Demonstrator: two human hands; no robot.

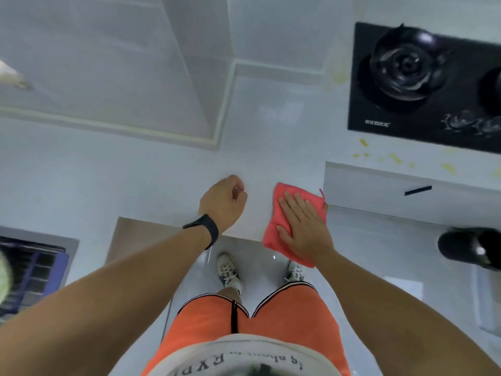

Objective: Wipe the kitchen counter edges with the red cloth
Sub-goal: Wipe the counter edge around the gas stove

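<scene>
Right hand flat on the red cloth at the front edge of the white desk; left hand idle beside it.

The right hand [301, 226] has its grip apart, fingers straight and spread, palm pressing the soft, folded, coral-red fabric cloth [284, 213] onto the glossy white stone-like desk [162, 172]. The cloth's near part droops over the desk's front edge, so it is judged limp and light, likely to slide easily on the smooth surface; flat palm pressure over its middle appears the sound hold, as a pinch would bunch it. The left hand [223, 203], with a black wristband [207, 229], has its grip curled together and appears to hold nothing. Further out lie yellow splashes [393, 157] and a glossy black glass hob [423, 85].
</scene>
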